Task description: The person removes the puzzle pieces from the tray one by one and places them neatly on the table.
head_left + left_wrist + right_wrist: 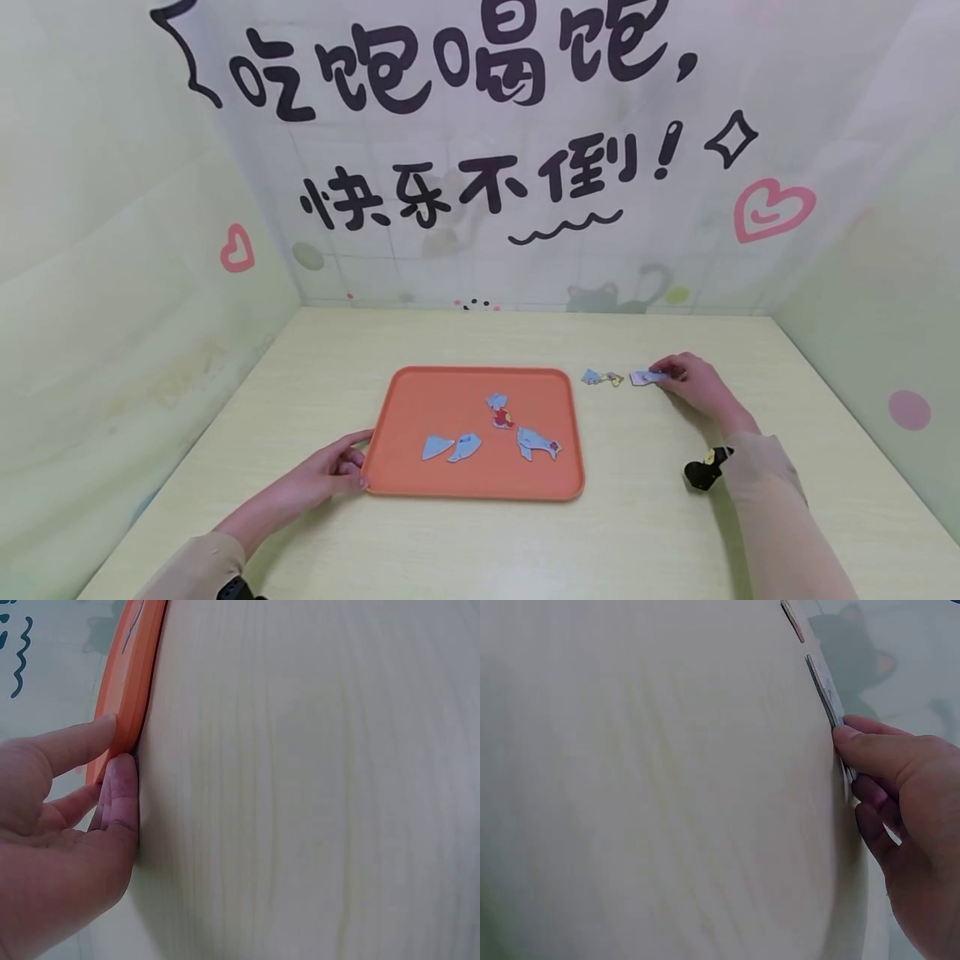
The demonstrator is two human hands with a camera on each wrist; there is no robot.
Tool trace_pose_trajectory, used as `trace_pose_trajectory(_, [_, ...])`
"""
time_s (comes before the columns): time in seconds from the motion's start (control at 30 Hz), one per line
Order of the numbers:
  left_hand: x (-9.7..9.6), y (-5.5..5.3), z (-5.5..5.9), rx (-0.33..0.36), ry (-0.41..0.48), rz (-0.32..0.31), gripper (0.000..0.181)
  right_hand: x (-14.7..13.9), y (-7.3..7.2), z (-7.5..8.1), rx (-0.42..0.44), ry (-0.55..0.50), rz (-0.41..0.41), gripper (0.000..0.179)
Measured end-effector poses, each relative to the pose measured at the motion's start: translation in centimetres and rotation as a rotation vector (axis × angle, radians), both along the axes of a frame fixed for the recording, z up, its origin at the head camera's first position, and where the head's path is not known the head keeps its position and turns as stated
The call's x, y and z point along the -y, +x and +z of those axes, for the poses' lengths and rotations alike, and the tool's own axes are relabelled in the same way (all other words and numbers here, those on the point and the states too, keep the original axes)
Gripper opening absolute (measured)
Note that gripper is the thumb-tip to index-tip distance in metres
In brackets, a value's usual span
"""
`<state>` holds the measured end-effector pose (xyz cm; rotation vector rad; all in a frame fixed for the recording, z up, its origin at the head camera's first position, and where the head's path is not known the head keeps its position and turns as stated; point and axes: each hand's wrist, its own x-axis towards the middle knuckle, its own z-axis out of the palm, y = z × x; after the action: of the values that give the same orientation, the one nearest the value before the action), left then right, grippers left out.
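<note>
An orange tray [468, 487] lies on the table, several flat light-blue printed pieces on it. Among them are a plain triangular piece [437, 447], a whale-like piece [537, 443] and a piece with a red figure [500, 414]. At the tray's left side, my left hand [337, 467] grips the rim, the thumb [90, 742] against it and the other fingers partly hidden by the edge. To the right of the tray, my right hand [693, 383] pinches a pale blue and pink puzzle piece [643, 377] by its right end, low at the table.
Between the tray and my right hand lie a blue piece [591, 377] and a yellowish piece [613, 379]. A printed cloth wall [450, 275] closes off the back of the table. A black wrist device [703, 473] sits at my right sleeve.
</note>
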<state>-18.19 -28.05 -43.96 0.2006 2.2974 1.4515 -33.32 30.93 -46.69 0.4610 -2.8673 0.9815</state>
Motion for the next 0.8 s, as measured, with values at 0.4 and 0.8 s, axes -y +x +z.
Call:
trace_pose_trajectory(0.4, [0.03,0.04,0.15,0.005,0.028,-0.002,0.079,-0.73,0.14,-0.11,0.103,-0.092,0.018,0.033])
trace_pose_trajectory(0.8, [0.15,-0.21,-0.02,0.013,0.023,-0.010,0.078,-0.99,0.37,0.25,0.159,-0.104,0.026,0.051])
